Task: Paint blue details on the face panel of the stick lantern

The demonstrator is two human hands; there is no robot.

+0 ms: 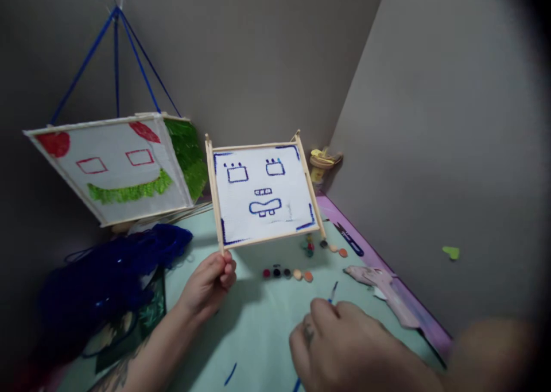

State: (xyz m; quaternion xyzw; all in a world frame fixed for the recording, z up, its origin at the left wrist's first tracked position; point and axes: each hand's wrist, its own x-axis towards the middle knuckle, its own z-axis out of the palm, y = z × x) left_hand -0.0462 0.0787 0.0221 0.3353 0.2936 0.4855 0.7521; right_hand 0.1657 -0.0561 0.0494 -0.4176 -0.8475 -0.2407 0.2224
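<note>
My left hand (209, 282) pinches the lower left corner of a square panel (235, 208), white paper or cloth framed with thin wooden sticks. Held up above the table, the panel tilts slightly. Its face is drawn in dark blue: two boxy eyes with lashes, a nose and a toothed mouth, plus blue marks at the corners. Closed around a thin blue paintbrush (333, 291) is my right hand (340, 346), lower right and apart from the panel. The brush tip points up and away from me. Small paint pots (287, 273) in a row lie between the hands.
A box-shaped lantern (129, 194) with a face hangs from blue cords at left. Below it is a shiny dark blue heap (112, 266). On the right lie a glue gun (385, 291), a dark cutter (348, 240) and more paint pots (342, 253). Walls meet behind the table (253, 329).
</note>
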